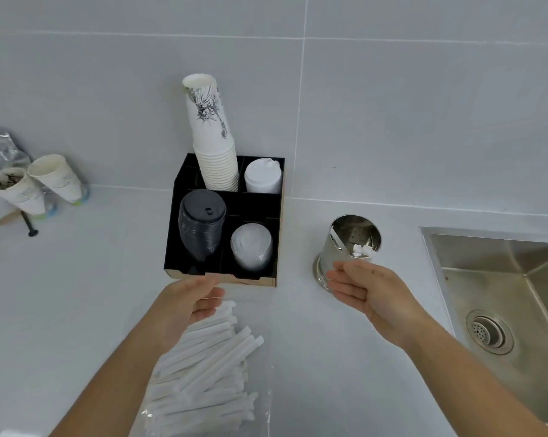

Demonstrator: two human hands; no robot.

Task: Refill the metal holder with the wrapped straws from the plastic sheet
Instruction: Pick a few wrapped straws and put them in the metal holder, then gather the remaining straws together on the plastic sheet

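A shiny metal holder point(338, 247) stands on the white counter, right of centre, with a few white wrapped straw ends point(362, 250) showing at its near rim. Many white wrapped straws point(209, 367) lie in a loose pile on a clear plastic sheet point(263, 414) at the bottom centre. My left hand point(192, 302) hovers open above the far end of the pile, palm turned right, holding nothing. My right hand point(365, 287) is open just in front of the holder, palm turned left, fingers close to its near side. It covers the holder's lower front.
A black organizer point(171, 234) behind the pile holds a paper cup stack point(214, 137) and several lid stacks. A steel sink point(502, 298) lies to the right. Two tilted paper cups point(33, 184) and a foil bag sit at far left by the tiled wall.
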